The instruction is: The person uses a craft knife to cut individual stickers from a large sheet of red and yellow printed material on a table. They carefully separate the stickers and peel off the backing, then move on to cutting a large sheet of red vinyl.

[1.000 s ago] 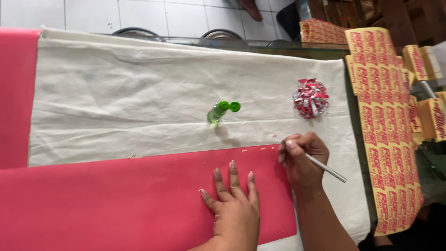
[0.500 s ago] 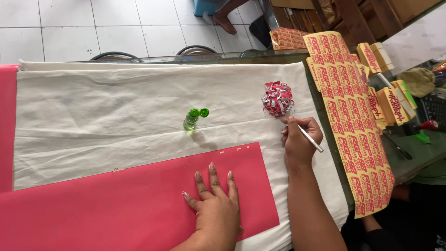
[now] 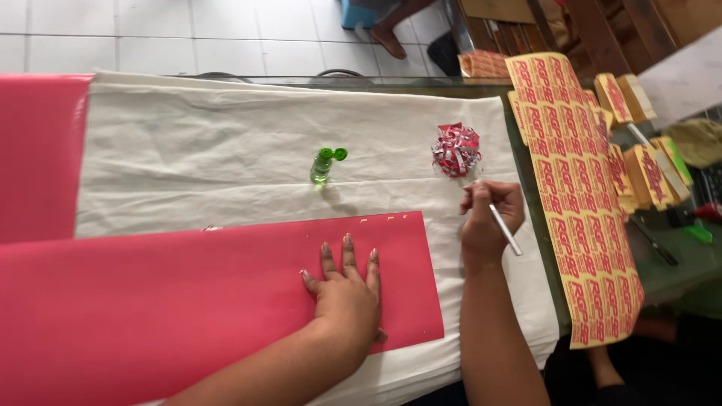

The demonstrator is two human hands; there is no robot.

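Note:
My left hand (image 3: 344,287) lies flat, fingers spread, on a large pink sheet (image 3: 188,301) spread over a white cloth (image 3: 226,150). My right hand (image 3: 489,218) is off the sheet's right edge, over the cloth, closed around a thin silver tool (image 3: 505,230). Its tip points up toward a small bundle of red and white strips (image 3: 455,149) just beyond my fingers. A small green bottle (image 3: 323,165) with its flip cap open stands on the cloth above the pink sheet.
A long yellow sheet of red labels (image 3: 579,195) runs along the table's right side, with small yellow boxes (image 3: 647,173) and a red and green tool (image 3: 696,222) beyond it. More pink sheet (image 3: 37,150) covers the far left. Someone's foot (image 3: 387,37) is on the tiled floor.
My right hand with the silver tool has moved from the pink sheet's top edge up and right toward the strip bundle. My left hand stays flat on the sheet.

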